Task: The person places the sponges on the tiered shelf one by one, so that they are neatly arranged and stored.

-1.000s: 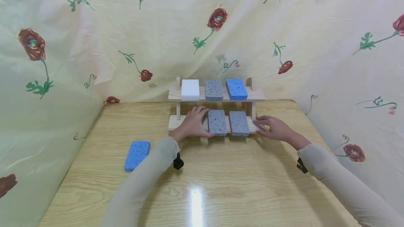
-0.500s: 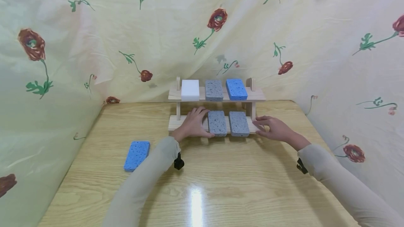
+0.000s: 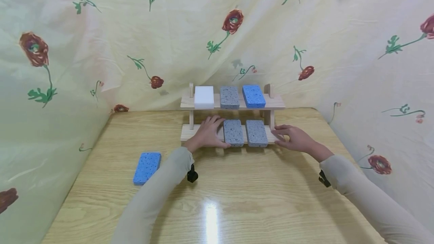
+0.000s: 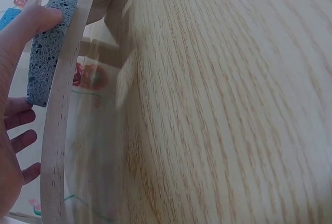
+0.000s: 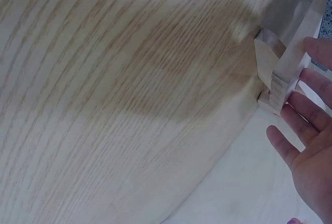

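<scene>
My left hand point(image 3: 208, 133) holds a speckled grey sponge point(image 3: 233, 133) by its left side on the lower shelf point(image 3: 186, 134) of a small wooden rack. In the left wrist view its thumb presses the sponge's front edge and a fingertip sits at the back corner, the other fingers spread. Another grey sponge point(image 3: 256, 133) lies just right of it. My right hand point(image 3: 294, 137) grips the right end of that shelf, thumb at the front edge and fingers at the end, as the right wrist view shows. Both palms are empty of anything else.
On the upper shelf point(image 3: 217, 102) sit a white sponge point(image 3: 204, 97), a grey sponge point(image 3: 229, 97) and a blue sponge point(image 3: 254, 95). Another blue sponge point(image 3: 147, 166) lies on the wooden table point(image 3: 257, 199), beside my left sleeve. Flowered cloth point(image 3: 190, 29) hangs behind the rack and along both sides.
</scene>
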A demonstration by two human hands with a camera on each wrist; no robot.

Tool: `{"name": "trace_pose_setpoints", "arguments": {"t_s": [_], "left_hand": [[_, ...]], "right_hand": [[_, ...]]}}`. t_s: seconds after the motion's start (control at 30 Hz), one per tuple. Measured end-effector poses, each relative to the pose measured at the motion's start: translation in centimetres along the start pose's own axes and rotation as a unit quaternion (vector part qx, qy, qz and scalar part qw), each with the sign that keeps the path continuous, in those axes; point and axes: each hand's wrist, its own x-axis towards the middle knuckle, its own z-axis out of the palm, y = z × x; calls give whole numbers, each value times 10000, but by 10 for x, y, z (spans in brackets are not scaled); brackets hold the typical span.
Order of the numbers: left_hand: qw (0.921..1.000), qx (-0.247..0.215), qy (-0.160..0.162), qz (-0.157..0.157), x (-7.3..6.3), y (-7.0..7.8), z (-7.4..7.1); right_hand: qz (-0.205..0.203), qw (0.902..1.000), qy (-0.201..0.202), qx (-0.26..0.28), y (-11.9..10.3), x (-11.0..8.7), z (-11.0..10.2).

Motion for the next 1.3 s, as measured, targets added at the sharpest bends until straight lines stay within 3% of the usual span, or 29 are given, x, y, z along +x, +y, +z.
{"name": "trace_pose_setpoints", "arguments": {"t_s": [1.3], "left_hand": [[9999, 55, -87, -42, -1, -2, 3]], "right_hand": [[8, 10000, 24, 56, 0, 0, 1]]}}
